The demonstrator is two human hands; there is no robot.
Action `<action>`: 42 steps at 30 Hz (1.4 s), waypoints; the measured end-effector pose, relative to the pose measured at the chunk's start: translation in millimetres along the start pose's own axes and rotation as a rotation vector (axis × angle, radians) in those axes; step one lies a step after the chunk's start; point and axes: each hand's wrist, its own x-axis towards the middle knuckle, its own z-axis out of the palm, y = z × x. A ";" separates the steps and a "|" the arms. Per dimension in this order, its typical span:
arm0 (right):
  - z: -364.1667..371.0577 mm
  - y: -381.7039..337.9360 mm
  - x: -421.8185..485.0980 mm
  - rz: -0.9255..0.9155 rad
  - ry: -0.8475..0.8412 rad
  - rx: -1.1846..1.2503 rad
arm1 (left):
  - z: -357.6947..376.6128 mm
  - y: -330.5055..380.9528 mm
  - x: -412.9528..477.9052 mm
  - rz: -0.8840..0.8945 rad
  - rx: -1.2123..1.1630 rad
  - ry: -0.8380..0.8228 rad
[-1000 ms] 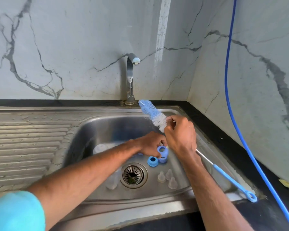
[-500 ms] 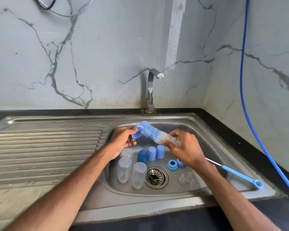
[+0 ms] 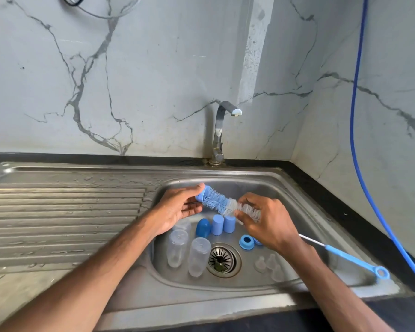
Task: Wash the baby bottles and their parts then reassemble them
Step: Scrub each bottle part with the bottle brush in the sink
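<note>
Since a second ago the left hand (image 3: 177, 208) has come up out of the basin to the far tip of the bottle brush (image 3: 217, 203). The brush head, then tilted up toward the tap (image 3: 218, 133), now lies nearly level above the basin, and over the last half second both hands have barely shifted. A steel sink (image 3: 295, 195) fills the scene, its ribbed drainboard (image 3: 65, 212) on the left beaded with water, and a blue hose (image 3: 353, 140) hangs down the right wall. The left thumb and fingers pinch a small blue part (image 3: 199, 197) sitting on the brush tip; whether it is a ring or a cap I cannot tell. The right hand (image 3: 271, 226) pinches the white stretch of bristles between thumb and fingertips, its other fingers curled. The brush's wire shaft runs under that wrist to the blue handle (image 3: 350, 258), whose loop rests on the sink's near right rim. On the basin floor, left of the drain strainer (image 3: 222, 259), three clear bottles (image 3: 198, 256) sit close together. Just beyond them are a blue dome cap (image 3: 203, 227) and two blue cylindrical caps (image 3: 217, 224) side by side. Right of the strainer lies a blue screw ring (image 3: 246, 242), with a second one half hidden by the right hand, and nearer sit three clear nipples (image 3: 271, 261).
</note>
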 end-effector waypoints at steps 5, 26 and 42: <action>0.5 -5.1 -0.3 -0.013 0.042 -0.025 | 8.0 -3.3 -1.9 0.029 -0.014 0.021; 5.7 -35.2 1.9 0.253 0.103 0.150 | 42.9 -1.7 -0.7 -0.010 -0.262 -0.020; 4.8 -64.6 -9.2 0.087 0.024 -0.141 | 46.8 -4.6 20.4 -0.041 -0.379 0.194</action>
